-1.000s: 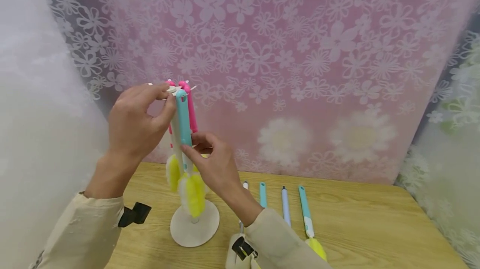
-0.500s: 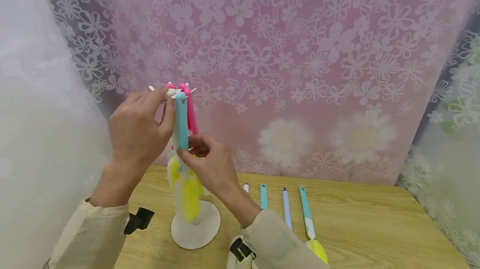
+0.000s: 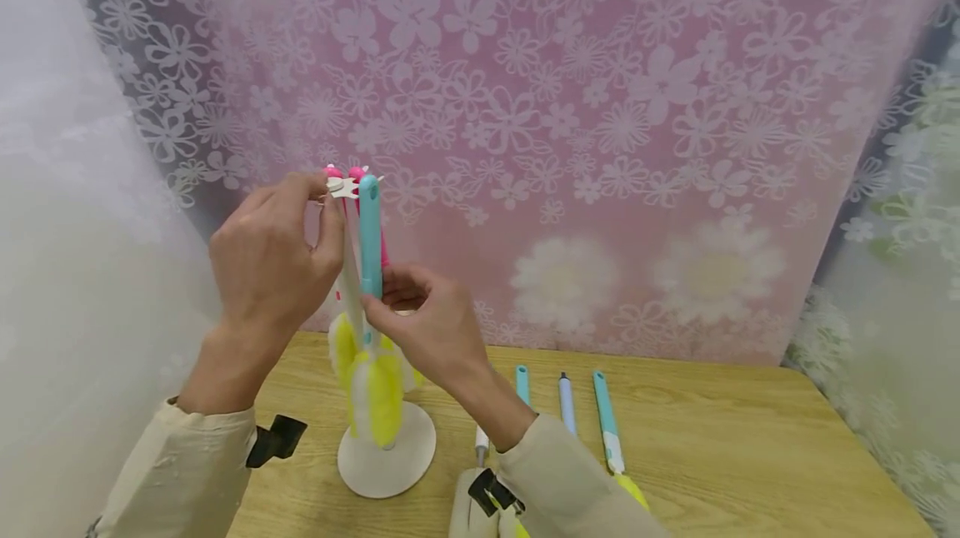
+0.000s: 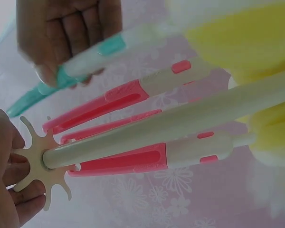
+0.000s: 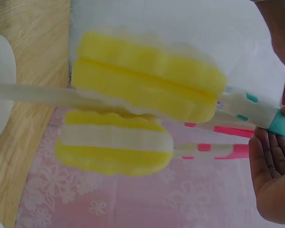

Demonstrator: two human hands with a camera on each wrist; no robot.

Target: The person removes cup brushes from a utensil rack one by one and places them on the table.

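A white stand with a round base (image 3: 386,467) carries a hooked top (image 4: 35,164) on an upright pole. My left hand (image 3: 273,259) grips the edge of that top. In my right hand (image 3: 435,326), thumb and fingers pinch a sponge bottle brush by its teal handle (image 3: 371,230). That handle stands nearly upright, its holed end close beside one hook arm in the left wrist view. The brush's yellow and white sponge head (image 5: 147,76) points down beside the pole. Several pink-handled bottle brushes (image 4: 123,159) hang from other hooks.
On the wooden table (image 3: 712,455) to the right lie a teal-handled brush (image 3: 606,413), a lilac-handled one (image 3: 567,405), another teal handle (image 3: 522,384) and a beige sponge head (image 3: 468,500), partly behind my right sleeve. A flowered pink curtain (image 3: 600,146) hangs behind.
The teal handle's top has shifted slightly up and right relative to the hooked top, and its sponge head has swung. My left hand keeps its grip on the stand's top.
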